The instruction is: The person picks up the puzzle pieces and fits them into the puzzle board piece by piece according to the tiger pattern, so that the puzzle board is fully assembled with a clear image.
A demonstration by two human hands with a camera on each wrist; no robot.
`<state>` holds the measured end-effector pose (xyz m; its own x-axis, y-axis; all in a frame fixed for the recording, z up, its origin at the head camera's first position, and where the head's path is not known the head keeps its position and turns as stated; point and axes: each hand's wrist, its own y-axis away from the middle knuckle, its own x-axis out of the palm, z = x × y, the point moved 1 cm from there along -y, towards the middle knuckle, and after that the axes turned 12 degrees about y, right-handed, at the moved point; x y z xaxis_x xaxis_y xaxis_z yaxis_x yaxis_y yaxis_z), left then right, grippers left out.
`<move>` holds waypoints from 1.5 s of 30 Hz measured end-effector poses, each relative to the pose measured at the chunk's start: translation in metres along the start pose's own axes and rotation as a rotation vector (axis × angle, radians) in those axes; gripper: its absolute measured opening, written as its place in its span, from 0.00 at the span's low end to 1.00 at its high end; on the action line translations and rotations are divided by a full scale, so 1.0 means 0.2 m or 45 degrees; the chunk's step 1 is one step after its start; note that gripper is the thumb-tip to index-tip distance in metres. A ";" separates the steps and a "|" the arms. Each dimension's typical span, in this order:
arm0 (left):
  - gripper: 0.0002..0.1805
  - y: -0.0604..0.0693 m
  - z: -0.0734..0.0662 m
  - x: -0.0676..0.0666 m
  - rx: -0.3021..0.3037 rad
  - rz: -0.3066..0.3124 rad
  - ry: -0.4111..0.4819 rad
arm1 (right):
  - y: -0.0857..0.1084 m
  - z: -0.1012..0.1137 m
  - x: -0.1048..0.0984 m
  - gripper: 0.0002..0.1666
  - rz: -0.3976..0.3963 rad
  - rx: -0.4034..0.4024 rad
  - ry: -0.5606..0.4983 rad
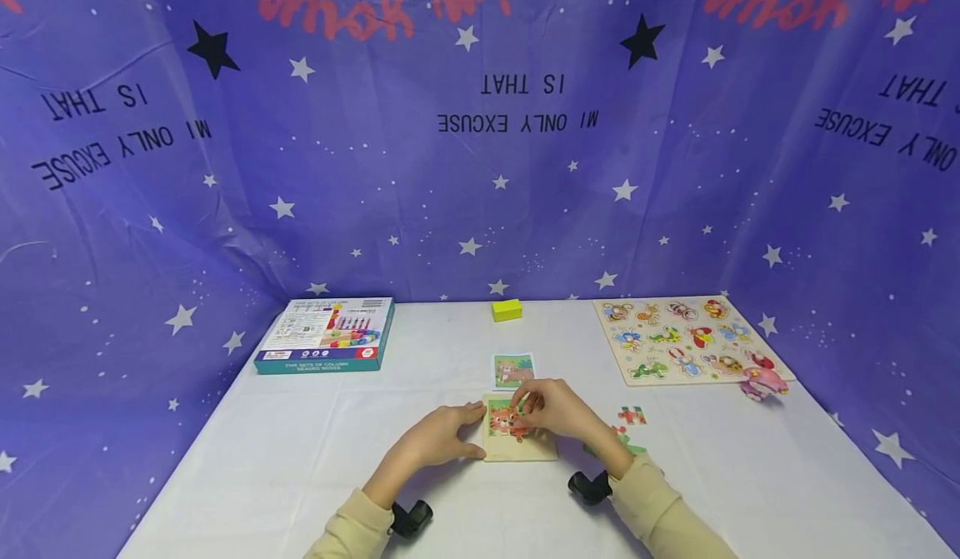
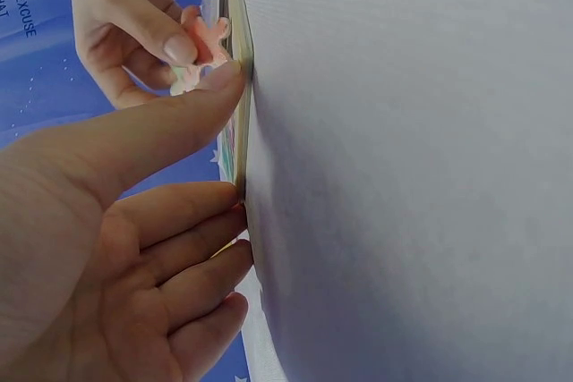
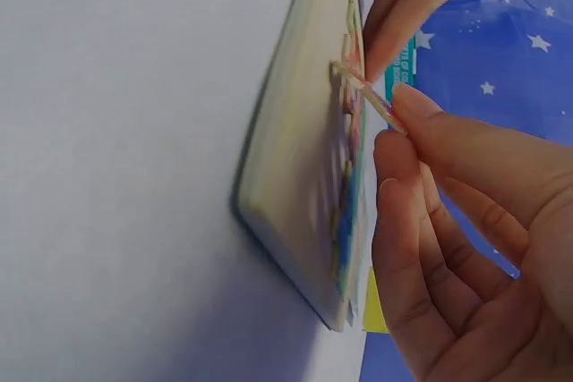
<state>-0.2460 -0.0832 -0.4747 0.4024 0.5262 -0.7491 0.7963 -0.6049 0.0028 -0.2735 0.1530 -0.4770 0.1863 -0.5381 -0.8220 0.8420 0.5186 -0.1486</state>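
Observation:
A wooden puzzle board (image 1: pixel 521 451) lies on the white table, its upper part filled with pieces showing an orange animal. My left hand (image 1: pixel 438 438) touches the board's left edge with thumb and fingertips, the fingers nearly straight in the left wrist view. Over the board, my right hand (image 1: pixel 558 409) pinches a puzzle piece (image 3: pixel 380 105) between thumb and index finger; the piece is tilted, its lower end at the other pieces. A picture card (image 1: pixel 513 371) lies just behind the board. Loose puzzle pieces (image 1: pixel 632 416) lie to the right, partly hidden by my right forearm.
At the back left lies a boxed toy set (image 1: pixel 326 338). A yellow block (image 1: pixel 507 310) stands at the back middle. An insect puzzle board (image 1: pixel 675 338) lies at the back right, with a pink toy figure (image 1: pixel 763 382) at its front corner.

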 end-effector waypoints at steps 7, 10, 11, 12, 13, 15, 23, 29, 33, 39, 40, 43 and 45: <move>0.38 0.00 -0.01 0.00 -0.013 0.006 0.015 | -0.01 -0.01 0.02 0.12 0.002 0.055 0.012; 0.38 0.00 0.00 0.00 -0.023 0.004 0.015 | -0.01 0.00 0.02 0.12 0.002 0.054 0.003; 0.38 0.00 0.00 0.00 -0.025 0.003 0.013 | -0.01 0.00 0.02 0.12 0.005 0.053 -0.005; 0.38 0.00 0.00 0.00 -0.025 0.004 0.016 | -0.01 0.00 0.02 0.11 0.013 0.057 -0.016; 0.38 0.00 0.00 0.00 -0.026 0.004 0.017 | -0.02 -0.01 0.03 0.11 0.019 0.058 -0.023; 0.38 0.00 0.00 0.00 -0.025 0.004 0.016 | -0.02 -0.01 0.03 0.11 0.037 0.066 -0.032; 0.38 0.00 -0.01 -0.01 -0.010 0.002 -0.002 | -0.02 -0.02 0.03 0.11 0.046 0.065 -0.018; 0.38 0.00 -0.01 0.00 -0.016 0.012 -0.006 | -0.02 0.00 0.04 0.10 0.031 0.062 0.022; 0.38 0.00 -0.01 0.00 -0.017 0.011 -0.003 | -0.01 0.02 0.02 0.10 0.035 0.028 0.077; 0.38 0.00 -0.02 -0.01 -0.018 0.002 -0.007 | 0.00 0.03 -0.02 0.12 0.096 -0.092 0.193; 0.38 0.00 -0.02 -0.01 -0.018 0.001 -0.009 | 0.00 0.03 -0.03 0.12 0.115 -0.108 0.193; 0.38 0.00 -0.02 0.00 -0.015 0.001 -0.015 | 0.01 0.03 -0.03 0.12 0.137 -0.135 0.203; 0.38 0.00 -0.01 0.00 -0.017 0.002 -0.018 | 0.02 0.03 -0.02 0.11 0.123 -0.138 0.199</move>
<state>-0.2442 -0.0824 -0.4722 0.3973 0.5169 -0.7582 0.8017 -0.5976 0.0127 -0.2690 0.1533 -0.4709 0.1755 -0.3769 -0.9095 0.7628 0.6360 -0.1164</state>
